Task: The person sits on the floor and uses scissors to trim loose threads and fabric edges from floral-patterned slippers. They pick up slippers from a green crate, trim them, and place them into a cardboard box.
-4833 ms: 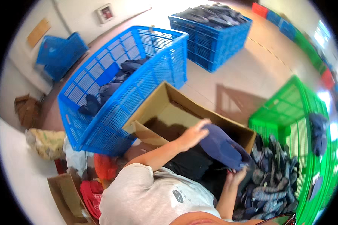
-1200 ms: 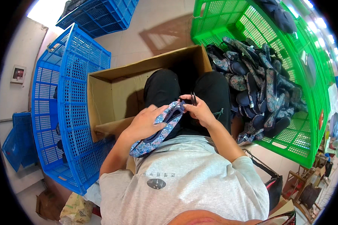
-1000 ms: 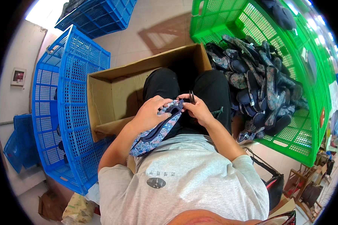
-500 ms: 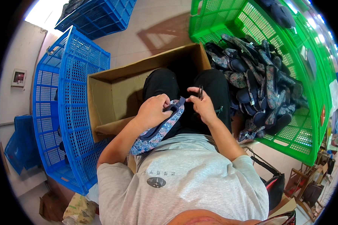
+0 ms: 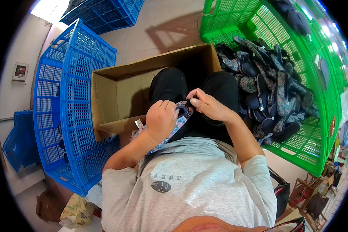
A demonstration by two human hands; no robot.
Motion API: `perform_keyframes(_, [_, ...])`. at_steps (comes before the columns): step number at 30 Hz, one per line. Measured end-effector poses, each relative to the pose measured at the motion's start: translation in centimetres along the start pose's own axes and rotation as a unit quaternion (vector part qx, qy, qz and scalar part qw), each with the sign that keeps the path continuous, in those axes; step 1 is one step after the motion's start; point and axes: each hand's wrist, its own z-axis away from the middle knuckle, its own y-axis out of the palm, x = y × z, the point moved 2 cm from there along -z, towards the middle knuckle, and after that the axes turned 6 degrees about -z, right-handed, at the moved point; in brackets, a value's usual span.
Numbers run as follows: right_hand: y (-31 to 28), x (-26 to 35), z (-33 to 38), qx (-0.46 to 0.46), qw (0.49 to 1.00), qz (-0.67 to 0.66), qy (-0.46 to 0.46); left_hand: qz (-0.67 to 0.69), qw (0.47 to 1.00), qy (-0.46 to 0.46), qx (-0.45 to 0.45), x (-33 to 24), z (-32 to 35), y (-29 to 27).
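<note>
I sit with my knees in black trousers against an open cardboard box [image 5: 116,92]. My left hand [image 5: 161,120] grips a flat blue patterned slipper [image 5: 179,116] over my lap. My right hand [image 5: 207,105] pinches the black strap at the slipper's front end, right beside my left hand. A small white tag sticks out at the slipper's left edge. The slipper's rear part is hidden under my left forearm.
A green plastic crate [image 5: 317,127] on my right holds a pile of several similar dark patterned slippers [image 5: 266,89]. A tall blue crate [image 5: 73,108] stands on my left, another blue crate [image 5: 104,13] further away. Bags and a small carton lie at the lower left.
About five seconds ago I was reaching toward the box with a dark slipper; since then the view swung down. Over the last second both hands shifted slightly on the patterned slipper, the right fingers working its strap.
</note>
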Motion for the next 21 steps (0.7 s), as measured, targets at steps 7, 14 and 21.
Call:
perform_keyframes(7, [-0.5,-0.7,0.0,0.04,0.999,0.003,0.006,0.029,0.998,0.047,-0.03,-0.2,-1.1,-0.1])
perform_keyframes(14, [-1.1,-1.2,0.2,0.009,0.998,-0.061,-0.024,0.033,0.997,0.042,-0.052,-0.3,-2.5,0.6])
perform_keyframes(21, [-1.3,-1.5,-0.2,-0.032,0.998,-0.006,-0.048,0.035,0.998,0.011,-0.054,-0.5,-3.5,1.0])
